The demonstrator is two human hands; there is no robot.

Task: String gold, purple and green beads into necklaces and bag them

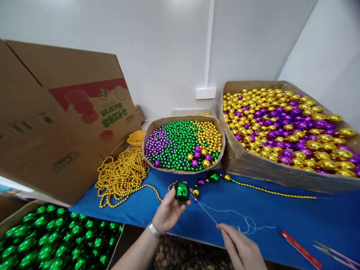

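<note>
My left hand (171,210) grips a large shiny green ball (182,192) between thumb and fingers. In my right hand (240,247) is the end of a long thin needle (207,213), pinched in the fingers; its far end points at the green ball. Behind the ball lies a bead strand with a gold ball (195,192), a purple bead (201,182), a green ball (214,176) and a twisted gold section (270,190). Loose white thread (247,221) curls on the blue cloth right of the needle.
A box of small beads (180,170) stands at the back, beside a large box of gold and purple beads (253,161). Gold bead chains (122,176) lie left. A carton (84,112), green balls (56,236), a red strip (300,249) and thread snips (334,253) surround the work area.
</note>
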